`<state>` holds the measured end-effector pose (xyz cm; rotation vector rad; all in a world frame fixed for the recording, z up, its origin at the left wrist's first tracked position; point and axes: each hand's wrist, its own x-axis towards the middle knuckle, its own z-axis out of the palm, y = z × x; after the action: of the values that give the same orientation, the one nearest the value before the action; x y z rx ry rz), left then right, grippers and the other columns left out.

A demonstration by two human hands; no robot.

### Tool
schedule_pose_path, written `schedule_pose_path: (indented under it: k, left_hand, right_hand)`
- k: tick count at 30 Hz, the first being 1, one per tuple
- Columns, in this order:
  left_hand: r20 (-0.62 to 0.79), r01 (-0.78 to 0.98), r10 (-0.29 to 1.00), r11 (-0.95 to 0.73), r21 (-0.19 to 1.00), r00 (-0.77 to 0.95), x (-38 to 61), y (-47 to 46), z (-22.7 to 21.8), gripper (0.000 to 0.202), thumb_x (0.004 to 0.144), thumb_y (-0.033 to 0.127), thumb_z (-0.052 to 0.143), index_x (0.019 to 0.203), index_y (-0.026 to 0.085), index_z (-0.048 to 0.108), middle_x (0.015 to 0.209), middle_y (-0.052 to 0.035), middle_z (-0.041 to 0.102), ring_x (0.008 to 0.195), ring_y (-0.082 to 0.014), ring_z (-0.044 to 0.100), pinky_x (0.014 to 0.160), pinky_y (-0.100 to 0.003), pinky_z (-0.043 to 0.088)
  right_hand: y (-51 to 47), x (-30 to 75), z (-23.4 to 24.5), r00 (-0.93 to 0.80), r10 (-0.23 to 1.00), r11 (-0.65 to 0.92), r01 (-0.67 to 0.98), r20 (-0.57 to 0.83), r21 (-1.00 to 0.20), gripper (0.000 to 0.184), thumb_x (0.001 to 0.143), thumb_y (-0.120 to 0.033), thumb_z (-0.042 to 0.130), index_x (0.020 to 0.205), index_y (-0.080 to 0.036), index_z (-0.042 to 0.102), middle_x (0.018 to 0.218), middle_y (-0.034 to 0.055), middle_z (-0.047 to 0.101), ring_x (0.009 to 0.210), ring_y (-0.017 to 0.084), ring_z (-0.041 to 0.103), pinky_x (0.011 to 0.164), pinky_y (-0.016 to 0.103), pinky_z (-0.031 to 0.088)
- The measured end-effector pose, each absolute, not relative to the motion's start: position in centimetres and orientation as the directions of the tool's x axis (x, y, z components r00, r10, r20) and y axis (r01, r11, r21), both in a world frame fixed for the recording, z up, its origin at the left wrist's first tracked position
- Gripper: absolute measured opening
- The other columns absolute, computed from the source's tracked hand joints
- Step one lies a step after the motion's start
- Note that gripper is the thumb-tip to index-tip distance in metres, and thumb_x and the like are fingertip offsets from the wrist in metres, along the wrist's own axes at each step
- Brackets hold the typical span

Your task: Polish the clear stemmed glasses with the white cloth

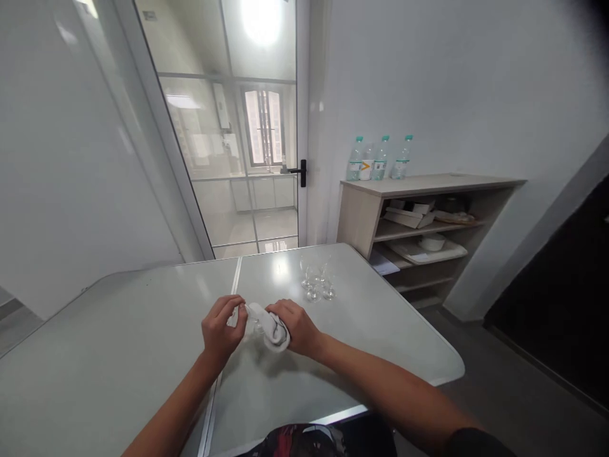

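My left hand (pixel 222 331) is closed around a small clear glass (pixel 239 319) held just above the grey table (pixel 118 343). My right hand (pixel 294 327) is closed on a white cloth (pixel 271 327) that is pressed against the glass. Both hands meet over the middle of the table, near the seam between its two halves. Several small clear stemmed glasses (pixel 318 282) stand together farther back on the table, beyond my right hand and apart from it.
A wooden shelf unit (pixel 428 222) stands against the right wall with three water bottles (pixel 379 158) on top and dishes inside. A glass door (pixel 238 139) with a black handle is behind the table. The table's right corner is rounded.
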<state>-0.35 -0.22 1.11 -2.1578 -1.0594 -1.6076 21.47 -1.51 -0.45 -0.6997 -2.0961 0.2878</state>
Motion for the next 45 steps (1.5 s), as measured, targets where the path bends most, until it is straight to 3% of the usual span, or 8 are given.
schedule_pose_path:
  k: [6, 10, 14, 21, 29, 33, 40, 45]
  left_hand:
    - [0.826, 0.826, 0.520, -0.549, 0.129, 0.217, 0.3, 1.7, 2.3, 0.007, 0.092, 0.018, 0.062, 0.088, 0.022, 0.066, 0.089, -0.0016, 0.072, 0.078, -0.0171, 0.067, 0.061, -0.026, 0.045]
    - [0.688, 0.845, 0.629, -0.533, 0.042, 0.363, 2.4, 3.2, 3.0, 0.008, 0.095, 0.024, 0.060, 0.089, 0.024, 0.065, 0.087, -0.0006, 0.072, 0.076, -0.0187, 0.067, 0.058, -0.028, 0.040]
    - [0.583, 0.818, 0.679, -0.574, 0.044, 0.446, 5.0, 6.1, 3.7, 0.008, 0.097, 0.029, 0.058, 0.095, 0.026, 0.065, 0.092, -0.0024, 0.071, 0.086, -0.0223, 0.067, 0.062, -0.031, 0.043]
    - [0.492, 0.722, 0.675, -0.680, 0.128, 0.549, 9.3, 10.6, 4.1, 0.025, 0.099, 0.032, 0.053, 0.120, 0.022, 0.059, 0.124, -0.0130, 0.062, 0.116, -0.0305, 0.059, 0.095, -0.045, 0.049]
    - [0.395, 0.641, 0.645, -0.750, 0.163, 0.654, 11.5, 11.9, 4.7, 0.069, 0.102, 0.056, 0.045, 0.159, 0.024, 0.023, 0.167, -0.0187, 0.028, 0.156, -0.0369, 0.023, 0.121, -0.062, 0.025]
    - [0.352, 0.653, 0.634, -0.753, 0.078, 0.689, 12.5, 11.6, 6.6, 0.067, 0.101, 0.063, 0.041, 0.158, 0.031, 0.028, 0.172, -0.0122, 0.019, 0.159, -0.0398, 0.011, 0.120, -0.072, 0.016]
    - [0.215, 0.366, 0.351, -0.930, -0.032, 0.911, 15.9, 12.2, 11.1, 0.048, 0.104, 0.052, 0.044, 0.148, 0.035, 0.048, 0.164, -0.0074, 0.038, 0.146, -0.0314, 0.041, 0.121, -0.055, 0.029]
    - [0.095, 0.403, 0.401, -0.915, -0.002, 0.911, 17.2, 12.7, 11.5, 0.042, 0.102, 0.052, 0.045, 0.137, 0.031, 0.057, 0.150, -0.0080, 0.051, 0.132, -0.0315, 0.053, 0.110, -0.051, 0.042]
  right_hand:
    - [-2.8, 21.0, -0.2, -0.699, 0.265, 0.961, 0.132, 0.664, -0.243, 0.022, 0.092, -0.029, 0.057, 0.107, -0.022, 0.071, 0.091, 0.0097, 0.071, 0.084, 0.021, 0.064, 0.080, 0.032, 0.049]
    - [-3.1, 20.3, -0.6, -0.758, 0.157, 0.986, 0.079, 0.633, -0.149, 0.018, 0.093, -0.027, 0.057, 0.102, -0.025, 0.073, 0.088, 0.0069, 0.072, 0.080, 0.018, 0.063, 0.078, 0.029, 0.048]
    - [-2.6, 20.6, -0.5, -0.782, 0.149, 0.989, 0.125, 0.606, -0.082, 0.021, 0.091, -0.026, 0.060, 0.107, -0.021, 0.072, 0.095, 0.0082, 0.074, 0.086, 0.019, 0.066, 0.077, 0.028, 0.048]
    - [-2.0, 21.3, -0.4, -0.768, 0.129, 0.989, 0.142, 0.627, -0.029, 0.025, 0.088, -0.024, 0.060, 0.112, -0.018, 0.068, 0.098, 0.0090, 0.075, 0.085, 0.019, 0.066, 0.073, 0.028, 0.046]
    - [-2.4, 21.2, -0.6, -0.773, 0.067, 0.989, 0.135, 0.631, 0.059, 0.022, 0.091, -0.023, 0.060, 0.113, -0.020, 0.065, 0.098, 0.0068, 0.073, 0.089, 0.018, 0.065, 0.076, 0.028, 0.046]
    - [-2.6, 21.5, 0.2, -0.813, 0.067, 0.973, 0.181, 0.579, 0.141, 0.022, 0.099, -0.025, 0.052, 0.116, -0.017, 0.062, 0.097, 0.0065, 0.070, 0.091, 0.018, 0.063, 0.079, 0.030, 0.046]
    - [-2.6, 21.8, 0.5, -0.849, 0.082, 0.968, 0.193, 0.521, 0.162, 0.021, 0.100, -0.025, 0.051, 0.117, -0.017, 0.060, 0.095, 0.0054, 0.068, 0.091, 0.018, 0.062, 0.075, 0.030, 0.045]
    - [-2.3, 22.0, 0.2, -0.870, 0.067, 0.975, 0.161, 0.488, 0.155, 0.022, 0.098, -0.026, 0.054, 0.117, -0.017, 0.059, 0.100, 0.0058, 0.068, 0.095, 0.019, 0.061, 0.074, 0.031, 0.045]
